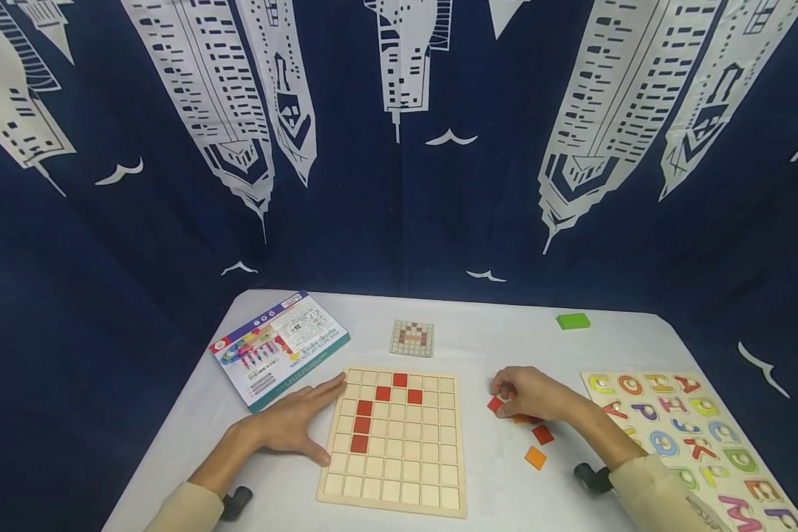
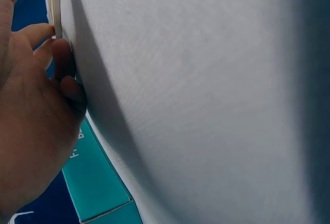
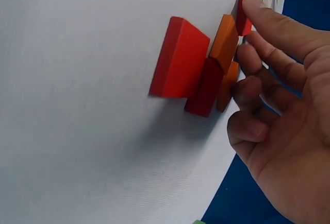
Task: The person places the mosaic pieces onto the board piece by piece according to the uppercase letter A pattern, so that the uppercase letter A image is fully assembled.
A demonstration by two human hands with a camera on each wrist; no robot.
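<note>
My left hand (image 1: 289, 421) rests at the left edge of a wooden grid board (image 1: 406, 471), its fingers extended and the thumb touching the lower part of that edge. Several red square tiles (image 1: 363, 425) sit in the board's upper and left cells. To the right of the board, my right hand (image 1: 535, 393) pinches a red tile (image 3: 244, 19) between thumb and finger, low over the table. Beneath and beside that hand lie loose tiles: a red tile (image 1: 542, 434), an orange tile (image 1: 535, 457) and others partly hidden by the hand.
A small pattern card (image 1: 412, 338) lies beyond the board. At the back left is a printed box (image 1: 279, 351) with a teal side. A green block (image 1: 573, 321) stands at the back right. The letter puzzle board (image 1: 694, 443) lies on the right, partly under the right forearm.
</note>
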